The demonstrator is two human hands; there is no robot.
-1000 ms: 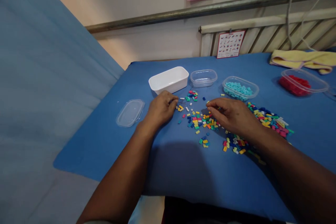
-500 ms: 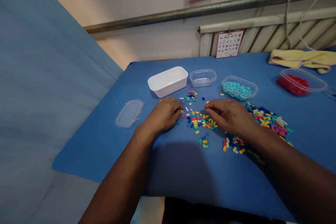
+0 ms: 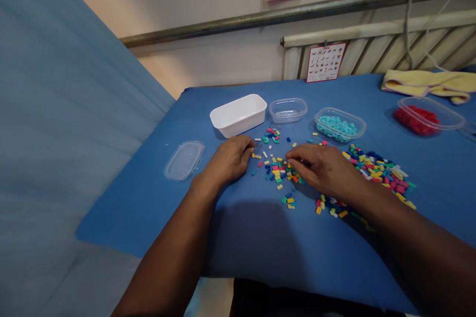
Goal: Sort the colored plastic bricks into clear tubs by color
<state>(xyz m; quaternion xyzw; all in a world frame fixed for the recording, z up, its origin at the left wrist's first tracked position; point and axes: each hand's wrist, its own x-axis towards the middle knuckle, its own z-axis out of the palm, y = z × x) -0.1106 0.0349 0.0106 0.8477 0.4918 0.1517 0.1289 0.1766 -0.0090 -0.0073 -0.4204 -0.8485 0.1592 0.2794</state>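
Note:
Small coloured bricks (image 3: 275, 169) lie scattered on the blue table cloth (image 3: 260, 237), with a denser heap (image 3: 377, 168) to the right. My left hand (image 3: 229, 159) rests on the cloth at the scatter's left edge, fingers curled and fingertips pressed together beside a few yellow and white bricks. My right hand (image 3: 323, 166) lies palm down over the middle of the bricks, its fingertips pinched among them near the scatter's centre. What either hand holds is hidden.
Along the back stand a white tub (image 3: 238, 114), an empty clear container (image 3: 288, 109), a clear container of light-blue bricks (image 3: 340, 126) and one of red bricks (image 3: 427, 116). A clear lid (image 3: 184, 159) lies at the left. A yellow cloth (image 3: 427, 84) lies far right.
My right hand has slid left and a little nearer, deeper into the scattered bricks. My left hand has drawn back slightly to the left.

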